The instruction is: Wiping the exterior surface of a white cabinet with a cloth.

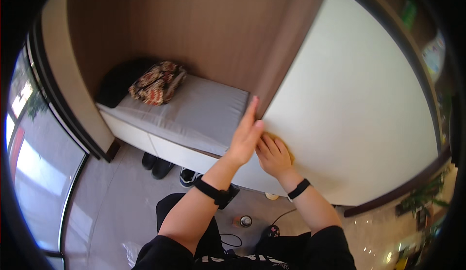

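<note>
My left hand (245, 139) is raised with its fingers extended, against or close to the edge of the brown wood panel, beside the white cabinet panel (356, 99); nothing shows in it. Just right of it, my right hand (273, 155) presses a yellow-brown cloth or sponge (290, 153) to the white panel's lower left part. My fingers cover most of that cloth or sponge. Both wrists wear black bands.
A grey bench cushion (204, 113) bears a patterned cloth bundle (158, 82) and a black item (122, 84). Black shoes (162, 168) and a sneaker (187, 177) sit below. A spray can (244, 221) and a cable (233, 235) are on the floor near my feet. A glass door (47, 153) stands left.
</note>
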`<action>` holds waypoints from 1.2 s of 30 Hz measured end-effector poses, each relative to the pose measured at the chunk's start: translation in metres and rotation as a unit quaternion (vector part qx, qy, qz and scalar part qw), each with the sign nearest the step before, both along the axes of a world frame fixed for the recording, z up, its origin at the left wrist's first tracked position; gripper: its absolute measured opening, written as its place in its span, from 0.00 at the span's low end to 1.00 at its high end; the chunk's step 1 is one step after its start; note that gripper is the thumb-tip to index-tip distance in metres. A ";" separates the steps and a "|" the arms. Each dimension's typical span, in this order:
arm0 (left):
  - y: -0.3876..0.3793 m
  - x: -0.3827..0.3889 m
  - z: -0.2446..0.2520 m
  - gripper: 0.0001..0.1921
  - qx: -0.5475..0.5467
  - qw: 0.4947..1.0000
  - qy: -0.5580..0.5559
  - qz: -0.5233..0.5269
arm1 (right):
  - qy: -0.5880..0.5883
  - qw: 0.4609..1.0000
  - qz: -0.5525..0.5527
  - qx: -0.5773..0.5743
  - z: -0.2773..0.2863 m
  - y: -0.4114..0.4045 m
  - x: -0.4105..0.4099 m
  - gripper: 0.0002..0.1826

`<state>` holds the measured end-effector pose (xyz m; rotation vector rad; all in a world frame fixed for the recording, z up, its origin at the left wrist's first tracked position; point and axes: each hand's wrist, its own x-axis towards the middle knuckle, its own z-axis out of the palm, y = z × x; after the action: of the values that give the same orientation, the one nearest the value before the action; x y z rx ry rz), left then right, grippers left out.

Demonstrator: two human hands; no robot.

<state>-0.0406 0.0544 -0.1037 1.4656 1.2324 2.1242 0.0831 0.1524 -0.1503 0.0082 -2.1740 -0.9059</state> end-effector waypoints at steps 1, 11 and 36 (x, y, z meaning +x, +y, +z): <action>0.002 0.002 0.001 0.31 -0.006 1.000 0.016 0.017 | -0.030 1.000 -0.007 0.002 -0.018 0.002 0.007 0.15; 0.033 -0.007 -0.026 0.29 0.077 0.923 0.234 0.295 | -0.238 0.968 0.075 -0.010 -0.202 0.011 0.030 0.14; 0.047 -0.001 -0.037 0.25 0.046 0.892 0.242 0.379 | 0.020 0.978 -0.146 -0.146 -0.020 0.048 0.133 0.16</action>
<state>-0.0419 0.1012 -0.1412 1.8364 2.2149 2.3417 0.2163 0.2000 -0.1701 -0.4807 -2.2864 -0.7272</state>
